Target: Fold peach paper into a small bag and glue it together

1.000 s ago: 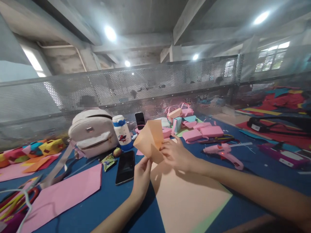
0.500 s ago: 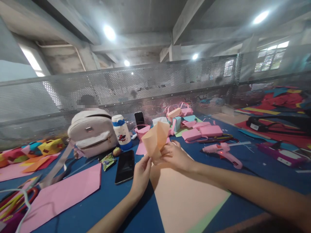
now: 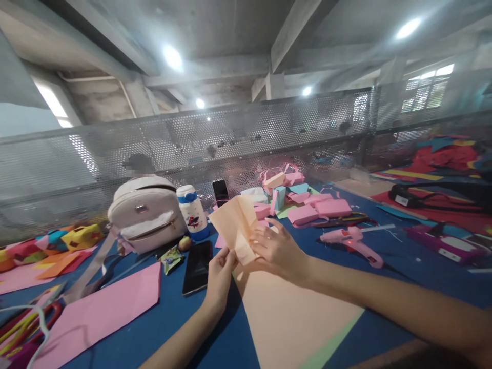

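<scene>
2 hands on 1 folded orange paper (image 3: 236, 225), held up over near end of counter (image 3: 154, 333) — left hand (image 3: 221, 274) fingers pinch its lower edge, right hand (image 3: 280, 251) fingers spread against its right side. Peach sheet (image 3: 292, 307) lies below, green sheet (image 3: 336, 343) under it. Black phone (image 3: 197, 267) left, pink glue gun (image 3: 351, 242) right.

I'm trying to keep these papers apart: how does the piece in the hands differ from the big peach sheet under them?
The held paper is raised and creased, while the peach sheet lies flat.
The held paper looks clearly smaller than the peach sheet.
The left hand pinches the held paper at its lower edge; the peach sheet rests partly over a green sheet.
Both are plain and similar in colour.
</scene>
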`<control>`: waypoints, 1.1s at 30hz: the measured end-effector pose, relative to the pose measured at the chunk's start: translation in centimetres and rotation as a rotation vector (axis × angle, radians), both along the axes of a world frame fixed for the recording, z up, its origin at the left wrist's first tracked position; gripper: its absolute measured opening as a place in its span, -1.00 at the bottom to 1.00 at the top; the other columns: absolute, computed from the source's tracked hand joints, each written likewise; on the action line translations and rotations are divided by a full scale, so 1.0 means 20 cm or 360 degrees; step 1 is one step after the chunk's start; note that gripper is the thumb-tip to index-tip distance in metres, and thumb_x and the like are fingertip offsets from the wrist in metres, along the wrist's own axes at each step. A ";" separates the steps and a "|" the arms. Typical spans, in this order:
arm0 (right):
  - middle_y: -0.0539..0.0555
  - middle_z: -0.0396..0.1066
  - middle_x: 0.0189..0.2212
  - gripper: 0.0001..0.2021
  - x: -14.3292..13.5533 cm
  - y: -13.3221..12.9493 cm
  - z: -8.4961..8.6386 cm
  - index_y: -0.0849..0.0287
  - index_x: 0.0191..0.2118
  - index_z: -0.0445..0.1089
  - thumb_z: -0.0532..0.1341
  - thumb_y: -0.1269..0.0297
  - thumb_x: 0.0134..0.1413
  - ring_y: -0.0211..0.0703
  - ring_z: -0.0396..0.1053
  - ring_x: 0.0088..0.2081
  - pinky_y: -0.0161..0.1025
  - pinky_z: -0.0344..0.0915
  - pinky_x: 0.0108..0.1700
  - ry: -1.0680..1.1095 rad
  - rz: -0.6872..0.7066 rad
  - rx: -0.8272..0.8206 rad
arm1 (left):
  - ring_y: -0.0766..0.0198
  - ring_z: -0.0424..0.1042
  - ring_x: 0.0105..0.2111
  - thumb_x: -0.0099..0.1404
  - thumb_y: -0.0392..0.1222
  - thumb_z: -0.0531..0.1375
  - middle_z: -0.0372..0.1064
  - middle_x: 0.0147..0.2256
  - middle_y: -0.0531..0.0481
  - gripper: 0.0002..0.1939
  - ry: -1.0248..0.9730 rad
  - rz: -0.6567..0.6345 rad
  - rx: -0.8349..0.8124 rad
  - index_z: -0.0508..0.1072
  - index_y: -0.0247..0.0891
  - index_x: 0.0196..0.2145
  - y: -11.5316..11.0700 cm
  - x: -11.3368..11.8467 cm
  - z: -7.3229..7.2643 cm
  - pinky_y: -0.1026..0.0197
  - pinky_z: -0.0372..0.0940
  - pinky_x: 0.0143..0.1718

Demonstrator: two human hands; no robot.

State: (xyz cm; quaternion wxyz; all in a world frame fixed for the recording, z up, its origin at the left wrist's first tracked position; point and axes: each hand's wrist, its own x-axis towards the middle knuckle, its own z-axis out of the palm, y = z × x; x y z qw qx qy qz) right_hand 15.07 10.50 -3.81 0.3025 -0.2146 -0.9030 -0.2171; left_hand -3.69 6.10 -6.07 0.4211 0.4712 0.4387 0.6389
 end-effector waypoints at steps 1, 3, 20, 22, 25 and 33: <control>0.14 0.47 0.03 -0.80 0.00 0.01 0.00 0.15 -0.03 0.44 0.14 0.36 0.31 0.03 0.21 0.19 0.08 -0.15 0.33 -0.0014 -0.0048 0.0062 | 0.22 0.50 -0.38 0.05 0.08 0.40 0.54 -0.43 0.00 -0.64 -0.0038 -0.0013 -0.0019 0.55 -0.28 -0.39 0.00 0.01 -0.01 0.28 0.38 -0.28; 0.17 0.44 0.08 -0.72 0.00 0.02 -0.01 0.20 0.01 0.42 0.09 0.52 0.26 0.02 0.20 0.22 0.02 -0.06 0.30 -0.0061 -0.0115 0.0127 | 0.25 0.52 -0.32 0.02 0.06 0.43 0.57 -0.34 -0.03 -0.62 -0.0204 -0.0065 -0.0110 0.55 -0.28 -0.32 -0.01 0.02 -0.02 0.29 0.40 -0.22; 0.08 -0.03 0.39 -0.64 0.01 0.03 0.03 0.06 -0.12 0.49 0.18 0.59 0.02 0.09 -0.19 0.39 0.13 -0.21 0.32 0.0262 -0.0004 -0.0364 | 0.30 0.52 -0.32 -0.05 -0.01 0.50 0.54 -0.38 -0.02 -0.55 -0.0363 -0.0282 -0.0256 0.58 -0.33 -0.25 -0.04 0.06 -0.01 0.22 0.43 -0.07; 0.09 -0.04 0.39 -0.69 0.00 0.03 0.03 0.09 -0.18 0.50 0.18 0.57 0.00 0.13 -0.20 0.39 0.15 -0.20 0.32 0.0253 -0.0001 -0.0383 | 0.26 0.53 -0.30 -0.03 0.02 0.48 0.53 -0.39 -0.02 -0.56 -0.0302 -0.0276 -0.0234 0.58 -0.32 -0.28 -0.04 0.06 -0.01 0.20 0.42 -0.06; 0.13 -0.10 0.41 -0.76 0.01 0.04 0.03 0.13 -0.21 0.50 0.23 0.46 -0.05 0.23 -0.22 0.39 0.22 -0.19 0.31 0.0206 0.0008 -0.0436 | 0.18 0.54 -0.23 -0.03 0.05 0.47 0.56 -0.31 -0.08 -0.56 -0.0246 -0.0237 -0.0201 0.58 -0.32 -0.30 -0.03 0.05 -0.02 0.17 0.41 -0.05; 0.10 0.27 0.24 -0.87 -0.01 0.03 0.01 0.09 -0.21 0.51 0.20 0.34 0.21 0.00 0.03 0.33 0.11 -0.15 0.31 0.0347 0.0023 -0.0497 | 0.00 0.48 0.00 0.13 0.12 0.37 0.55 -0.07 -0.12 -0.53 -0.0026 -0.0076 0.0063 0.58 -0.27 -0.12 -0.02 0.02 -0.02 0.03 0.35 0.08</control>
